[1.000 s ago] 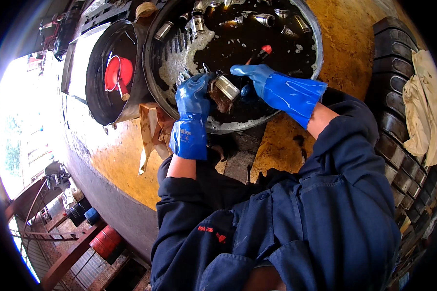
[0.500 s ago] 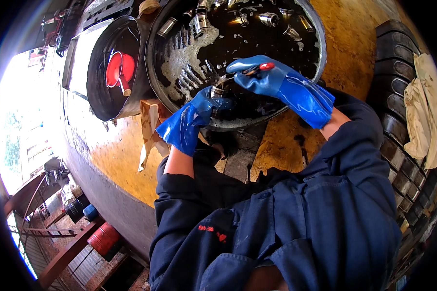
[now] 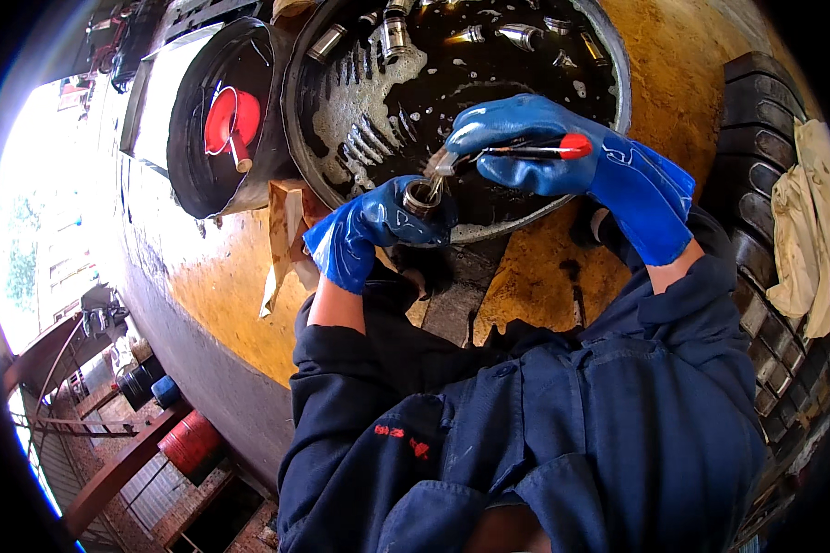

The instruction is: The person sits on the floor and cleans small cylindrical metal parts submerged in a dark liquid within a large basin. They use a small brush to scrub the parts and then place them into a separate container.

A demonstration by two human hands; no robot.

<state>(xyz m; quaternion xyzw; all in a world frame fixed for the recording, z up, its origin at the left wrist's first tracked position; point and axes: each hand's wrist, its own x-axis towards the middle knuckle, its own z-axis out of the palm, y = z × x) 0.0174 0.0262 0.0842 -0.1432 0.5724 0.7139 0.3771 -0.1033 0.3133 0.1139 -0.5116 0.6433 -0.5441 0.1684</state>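
Observation:
My left hand [image 3: 378, 219], in a blue rubber glove, grips a hollow metal cylinder [image 3: 421, 195] with its open end facing up. In my gloved right hand [image 3: 530, 134] is a paintbrush [image 3: 446, 164] with a dark, red-ended handle. Its bristles touch or hang just over the cylinder's rim; which one I cannot tell. Both hands are over the near side of a big round metal basin [image 3: 623, 78] holding dark, foamy liquid. Several similar metal cylinders [image 3: 395, 37] lie along its far side. My left fingertips are partly hidden.
Left of the basin stands a black tub [image 3: 187, 175] with a red scoop [image 3: 220, 122] inside. Torn cardboard [image 3: 284, 235] lies near my left forearm. Black ribbed rubber pieces [image 3: 748, 120], with beige cloth [image 3: 795, 241] over them, line the right side. A red drum [image 3: 192, 446] is farther left.
My right hand has moved right and turned, so more of the brush shows. The cylinder in my left hand has tipped, its open end now facing up toward me.

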